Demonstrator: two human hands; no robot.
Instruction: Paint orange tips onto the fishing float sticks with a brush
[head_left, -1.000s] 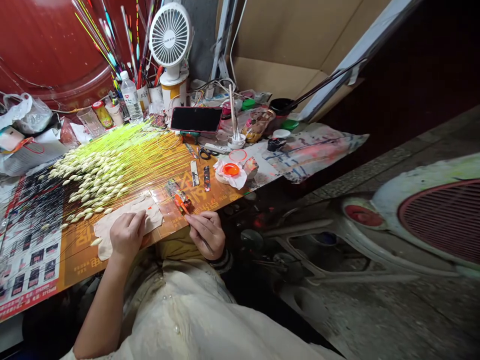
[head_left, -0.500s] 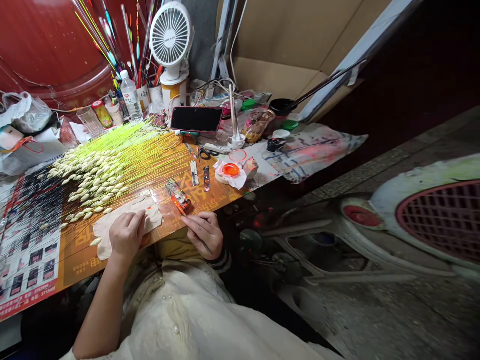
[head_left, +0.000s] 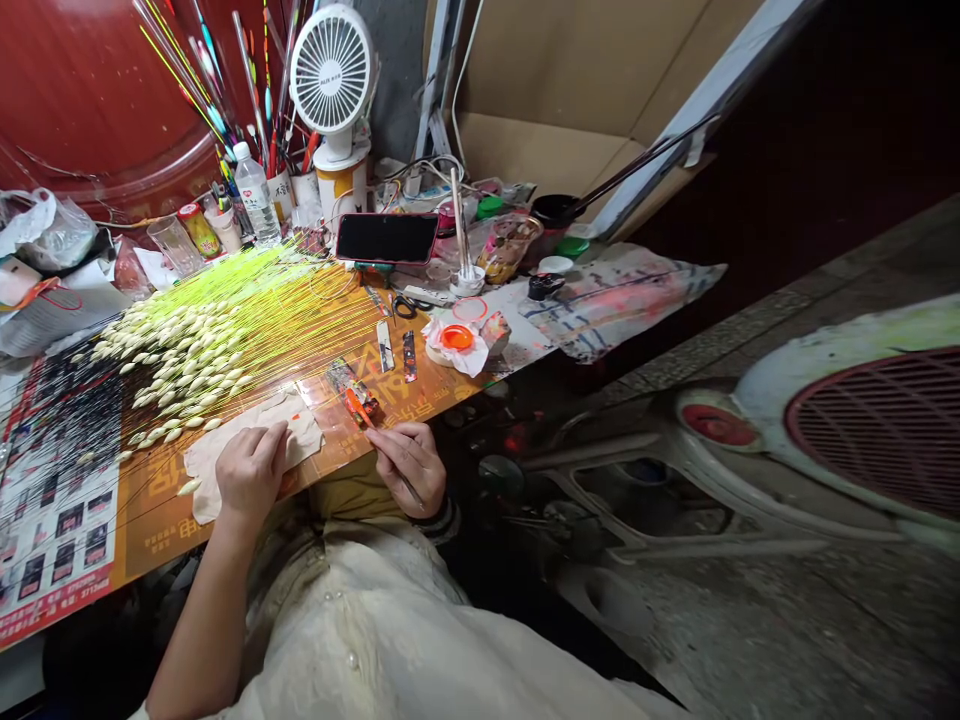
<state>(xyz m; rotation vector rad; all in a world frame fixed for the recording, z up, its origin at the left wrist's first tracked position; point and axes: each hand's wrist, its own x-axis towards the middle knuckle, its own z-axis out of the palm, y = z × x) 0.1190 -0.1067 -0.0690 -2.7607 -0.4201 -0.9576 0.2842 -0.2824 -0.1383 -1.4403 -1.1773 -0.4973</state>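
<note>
My left hand (head_left: 251, 465) rests on a crumpled pale cloth or tissue (head_left: 304, 425) at the table's front edge, fingers pinched together. Beyond its outer side pokes the pale, bulb-shaped body of a fishing float (head_left: 189, 487); the stem is hidden under the hand. My right hand (head_left: 412, 468) grips a thin paintbrush (head_left: 409, 490), its orange end over a small paint-smeared slab (head_left: 346, 377). Whether the tip touches the slab I cannot tell. To the left lies a heap of similar floats (head_left: 191, 350) with yellow-green stems.
An orange paint pot (head_left: 456, 338) on white tissue stands at right, near scissors (head_left: 405, 306) and two small strips. Behind are a phone (head_left: 386, 238), a white fan (head_left: 331, 70), a water bottle (head_left: 255, 195) and brushes in a jar (head_left: 466, 280). The table (head_left: 169, 515) ends before my lap.
The brush's orange end has shifted slightly over the paint-smeared slab, and more orange shows there. My left hand stays in place on the cloth. The whole view has shifted a little.
</note>
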